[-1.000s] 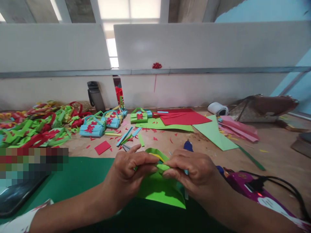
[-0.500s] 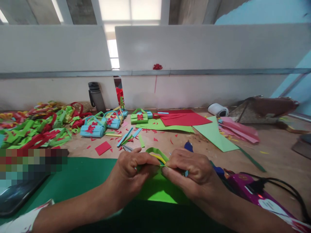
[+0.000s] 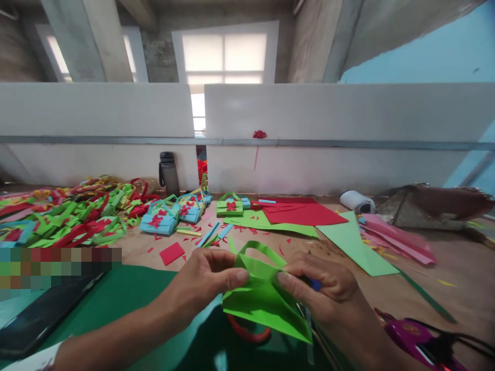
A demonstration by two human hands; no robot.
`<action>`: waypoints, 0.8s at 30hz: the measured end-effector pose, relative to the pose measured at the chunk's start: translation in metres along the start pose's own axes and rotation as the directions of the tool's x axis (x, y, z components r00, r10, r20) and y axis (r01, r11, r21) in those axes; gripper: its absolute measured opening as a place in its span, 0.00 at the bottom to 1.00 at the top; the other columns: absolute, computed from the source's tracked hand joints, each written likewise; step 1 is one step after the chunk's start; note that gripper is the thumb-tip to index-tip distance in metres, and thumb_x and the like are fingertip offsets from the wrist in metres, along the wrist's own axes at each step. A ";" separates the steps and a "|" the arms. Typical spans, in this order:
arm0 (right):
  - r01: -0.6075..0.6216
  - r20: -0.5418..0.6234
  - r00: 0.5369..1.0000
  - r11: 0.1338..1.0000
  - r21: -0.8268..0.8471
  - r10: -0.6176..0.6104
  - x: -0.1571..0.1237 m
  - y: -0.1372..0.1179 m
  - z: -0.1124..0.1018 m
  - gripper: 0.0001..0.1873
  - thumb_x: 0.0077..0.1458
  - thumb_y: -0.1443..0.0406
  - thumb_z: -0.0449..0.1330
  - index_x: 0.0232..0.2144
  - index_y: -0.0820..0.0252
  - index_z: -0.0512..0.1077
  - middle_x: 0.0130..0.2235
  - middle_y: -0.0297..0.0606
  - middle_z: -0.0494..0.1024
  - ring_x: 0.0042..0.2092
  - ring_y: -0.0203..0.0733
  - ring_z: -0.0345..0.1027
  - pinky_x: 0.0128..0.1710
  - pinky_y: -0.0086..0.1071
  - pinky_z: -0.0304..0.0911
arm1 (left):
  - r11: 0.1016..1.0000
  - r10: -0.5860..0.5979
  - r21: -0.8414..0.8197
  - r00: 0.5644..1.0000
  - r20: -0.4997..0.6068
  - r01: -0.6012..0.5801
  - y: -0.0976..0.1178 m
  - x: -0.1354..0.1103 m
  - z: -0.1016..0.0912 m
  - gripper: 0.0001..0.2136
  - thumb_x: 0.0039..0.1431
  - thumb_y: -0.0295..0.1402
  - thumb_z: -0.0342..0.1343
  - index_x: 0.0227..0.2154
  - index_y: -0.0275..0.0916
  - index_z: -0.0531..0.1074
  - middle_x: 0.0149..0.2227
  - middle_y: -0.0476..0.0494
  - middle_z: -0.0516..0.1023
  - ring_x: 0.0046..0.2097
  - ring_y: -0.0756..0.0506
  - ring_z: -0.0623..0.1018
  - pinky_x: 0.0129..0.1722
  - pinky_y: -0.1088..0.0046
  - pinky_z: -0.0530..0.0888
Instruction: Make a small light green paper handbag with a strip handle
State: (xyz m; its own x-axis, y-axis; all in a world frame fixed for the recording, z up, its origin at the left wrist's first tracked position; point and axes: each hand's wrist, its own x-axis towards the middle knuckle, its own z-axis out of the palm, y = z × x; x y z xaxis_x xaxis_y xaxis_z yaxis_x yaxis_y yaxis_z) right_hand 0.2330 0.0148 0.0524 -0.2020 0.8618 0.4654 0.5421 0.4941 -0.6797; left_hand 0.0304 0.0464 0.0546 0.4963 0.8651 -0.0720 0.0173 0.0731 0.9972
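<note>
A small bright green paper bag (image 3: 266, 301) with a looped handle is held up in front of me, its lower flap hanging loose. My left hand (image 3: 211, 278) pinches its left edge, thumb on the near face. On the opposite side my right hand (image 3: 323, 288) grips the bag the same way, thumb pressed near the top. Below the flap a red-orange curved loop (image 3: 251, 336) shows on the green mat (image 3: 147, 288); what it belongs to is mostly hidden. Something blue shows behind my right fingers.
Finished blue paper bags (image 3: 158, 220) and a green one (image 3: 230, 207) stand at the back. Red sheets (image 3: 305, 211) and pale green paper (image 3: 356, 247) lie right of them. A black phone (image 3: 42, 319) rests left; a purple power strip (image 3: 415, 340) sits right. A bottle (image 3: 169, 174) stands behind.
My view has tilted up. The bag's top, pinched between close-set fingertips before, is now turned to show its front and flap, with my hands farther apart. The red-orange loop has come into sight.
</note>
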 end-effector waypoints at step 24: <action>0.360 -0.018 0.919 0.859 -0.363 -0.393 -0.005 0.010 0.009 0.11 0.56 0.70 0.53 0.23 0.60 0.68 0.27 0.32 0.66 0.32 0.38 0.59 0.41 0.41 0.50 | 0.366 0.808 0.734 0.587 0.054 -0.572 -0.021 0.002 0.009 0.11 0.51 0.25 0.60 0.39 0.40 0.71 0.46 0.41 0.72 0.50 0.43 0.70 0.50 0.63 0.66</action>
State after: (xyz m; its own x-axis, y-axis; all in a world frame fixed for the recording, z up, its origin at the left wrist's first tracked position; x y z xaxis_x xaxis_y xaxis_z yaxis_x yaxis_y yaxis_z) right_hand 0.2323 0.0162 0.0383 -0.3839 0.5963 0.7051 0.6893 0.6931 -0.2109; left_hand 0.0393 0.0423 0.0334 0.3518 0.5398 0.7647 0.3601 -0.8321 0.4218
